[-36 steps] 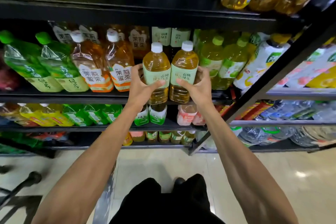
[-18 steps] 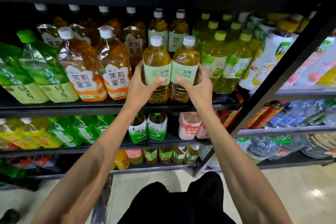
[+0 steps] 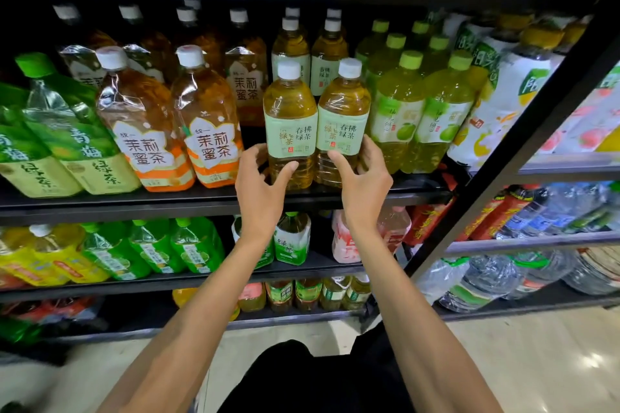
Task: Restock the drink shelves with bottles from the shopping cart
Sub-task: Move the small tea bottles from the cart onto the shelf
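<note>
Two green-tea bottles with white caps and pale green labels stand side by side at the front of the middle shelf (image 3: 214, 203). My left hand (image 3: 260, 184) grips the lower body of the left bottle (image 3: 290, 117), thumb across its front. My right hand (image 3: 364, 178) grips the right bottle (image 3: 342, 117) the same way. More bottles of the same tea stand in rows behind them. The shopping cart is out of view.
Orange-labelled jasmine tea bottles (image 3: 209, 131) stand to the left, with green plum tea bottles beyond. Lime-capped green drinks (image 3: 397, 117) stand close on the right. A black shelf upright (image 3: 523, 151) slants at right. Lower shelves hold smaller bottles and water jugs (image 3: 486, 278).
The view has risen and closed in on the shelf. Both hands have slid lower on the two bottles, which now stand further in on the shelf.
</note>
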